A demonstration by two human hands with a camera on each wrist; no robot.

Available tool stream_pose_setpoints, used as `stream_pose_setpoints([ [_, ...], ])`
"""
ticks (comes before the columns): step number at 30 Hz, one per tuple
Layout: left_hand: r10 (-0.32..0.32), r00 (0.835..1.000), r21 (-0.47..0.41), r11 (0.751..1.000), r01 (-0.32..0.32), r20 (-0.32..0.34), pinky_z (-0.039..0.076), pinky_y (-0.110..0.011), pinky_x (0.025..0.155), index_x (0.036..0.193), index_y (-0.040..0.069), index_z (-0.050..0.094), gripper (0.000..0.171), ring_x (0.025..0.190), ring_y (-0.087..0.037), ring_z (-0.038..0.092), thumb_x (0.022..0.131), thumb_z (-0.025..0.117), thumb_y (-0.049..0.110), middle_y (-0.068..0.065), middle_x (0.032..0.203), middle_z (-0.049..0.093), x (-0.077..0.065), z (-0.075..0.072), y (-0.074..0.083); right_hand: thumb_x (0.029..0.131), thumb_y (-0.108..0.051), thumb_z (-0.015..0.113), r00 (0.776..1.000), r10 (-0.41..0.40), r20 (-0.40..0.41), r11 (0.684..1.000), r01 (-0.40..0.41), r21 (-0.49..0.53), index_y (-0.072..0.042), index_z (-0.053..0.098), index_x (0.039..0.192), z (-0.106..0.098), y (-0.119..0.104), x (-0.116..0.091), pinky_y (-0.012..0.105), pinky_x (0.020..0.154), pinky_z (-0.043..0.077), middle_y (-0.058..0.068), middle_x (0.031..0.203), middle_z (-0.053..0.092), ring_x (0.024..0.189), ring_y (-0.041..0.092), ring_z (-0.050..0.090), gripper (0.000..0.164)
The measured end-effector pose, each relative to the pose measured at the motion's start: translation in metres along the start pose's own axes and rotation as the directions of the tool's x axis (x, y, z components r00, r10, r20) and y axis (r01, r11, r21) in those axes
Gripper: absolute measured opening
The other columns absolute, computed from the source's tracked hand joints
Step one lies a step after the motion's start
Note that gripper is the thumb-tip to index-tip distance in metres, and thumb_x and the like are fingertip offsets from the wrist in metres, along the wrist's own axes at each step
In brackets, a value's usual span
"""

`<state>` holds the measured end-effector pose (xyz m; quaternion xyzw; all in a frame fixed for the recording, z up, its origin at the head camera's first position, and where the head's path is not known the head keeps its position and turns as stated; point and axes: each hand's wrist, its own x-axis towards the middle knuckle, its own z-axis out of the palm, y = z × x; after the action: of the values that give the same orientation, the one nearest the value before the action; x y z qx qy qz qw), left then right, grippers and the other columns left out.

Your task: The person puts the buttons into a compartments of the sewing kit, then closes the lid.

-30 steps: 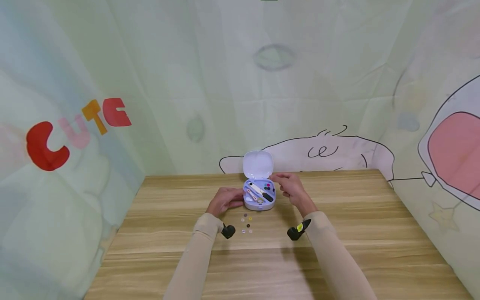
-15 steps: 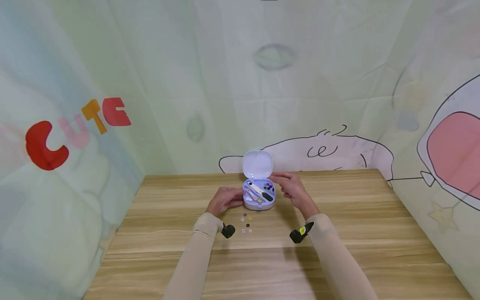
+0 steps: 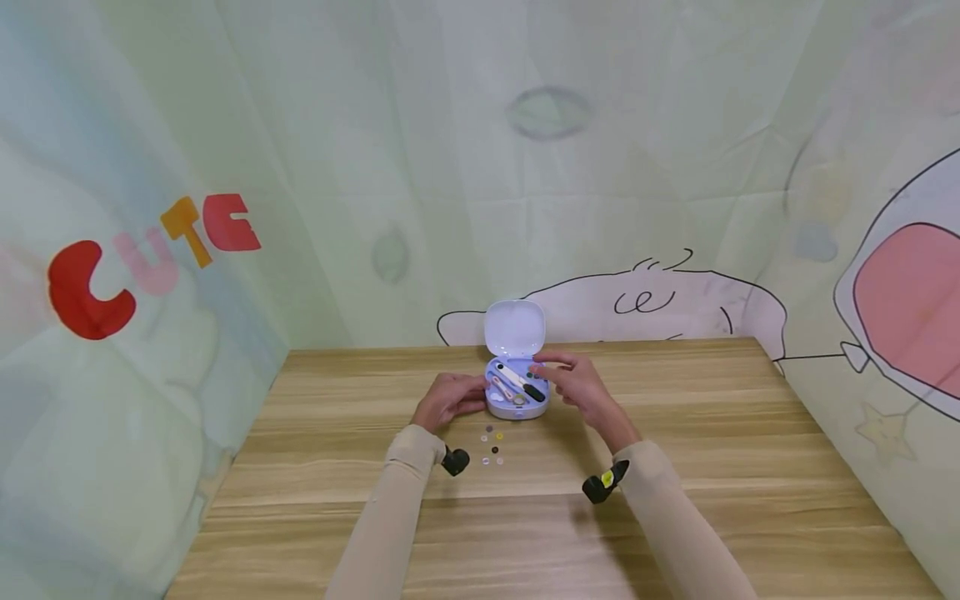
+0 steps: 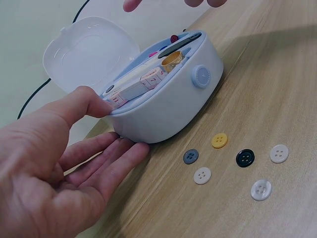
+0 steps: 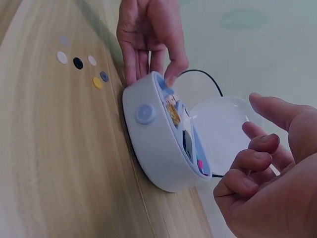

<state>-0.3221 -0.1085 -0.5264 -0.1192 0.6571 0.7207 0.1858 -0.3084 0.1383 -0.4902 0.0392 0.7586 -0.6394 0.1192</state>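
Nearest, six round plastic buttons (image 4: 245, 157) show clear holes only in the left wrist view. At the wood-grain table's (image 3: 480, 542) far middle, the left hand (image 3: 450, 400) grips a rounded white-and-blue plastic box's (image 3: 517, 412) left side; its round blue latch (image 4: 201, 77) faces near, and a slim white-and-black tool (image 3: 523, 384) inside slants far left to near right. The right hand (image 3: 585, 387), fingers half-bent, holding nothing visible, has shifted inward over the box's far right.
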Motion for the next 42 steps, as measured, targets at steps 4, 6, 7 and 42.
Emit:
stream_pose_setpoints([
  [4, 0.000, 1.000, -0.005, 1.000, 0.000, 0.004, 0.063, -0.036, 0.090, 0.120, -0.010, 0.070, 0.029, 0.096, -0.023, 0.071, 0.096, 0.074, 0.006, -0.020, 0.112, 0.074, 0.001, 0.000, 0.000, 0.089, -0.033, 0.084, 1.000, -0.004, 0.005, 0.998, 0.005, -0.056, -0.016, 0.075, 0.125, 0.007, 0.000, -0.006, 0.027, 0.059, 0.034, 0.001, 0.096, 0.060, 0.075, 0.020, 0.047, 0.041],
  [6, 0.000, 1.000, -0.014, 1.000, 0.000, 0.005, 0.063, -0.036, 0.090, 0.120, -0.010, 0.070, 0.029, 0.095, -0.023, 0.071, 0.096, 0.074, 0.006, -0.020, 0.111, 0.074, 0.001, 0.000, 0.000, 0.089, -0.033, 0.084, 1.000, -0.013, 0.016, 0.997, 0.014, -0.081, -0.016, 0.076, 0.124, 0.011, -0.001, -0.011, 0.027, 0.060, 0.036, 0.002, 0.098, 0.061, 0.078, 0.020, 0.048, 0.040],
  [7, 0.000, 1.000, -0.018, 1.000, 0.000, 0.004, 0.063, -0.037, 0.089, 0.120, -0.010, 0.069, 0.030, 0.095, -0.023, 0.071, 0.095, 0.074, 0.006, -0.020, 0.110, 0.074, 0.001, 0.000, 0.000, 0.089, -0.033, 0.084, 1.000, -0.020, 0.023, 0.996, 0.022, -0.086, -0.016, 0.076, 0.123, 0.013, -0.001, -0.013, 0.027, 0.060, 0.036, 0.003, 0.096, 0.060, 0.078, 0.020, 0.048, 0.039],
  [42, 0.005, 1.000, -0.019, 1.000, -0.005, 0.008, 0.064, -0.037, 0.088, 0.119, -0.011, 0.070, 0.029, 0.091, -0.021, 0.072, 0.096, 0.073, 0.007, -0.016, 0.102, 0.076, 0.000, 0.001, 0.001, 0.084, -0.019, 0.088, 0.915, -0.191, 0.354, 0.883, 0.318, -0.344, -0.010, 0.080, 0.107, 0.050, 0.048, -0.042, 0.020, 0.047, 0.035, -0.003, 0.064, 0.055, 0.057, 0.010, 0.047, 0.026],
])
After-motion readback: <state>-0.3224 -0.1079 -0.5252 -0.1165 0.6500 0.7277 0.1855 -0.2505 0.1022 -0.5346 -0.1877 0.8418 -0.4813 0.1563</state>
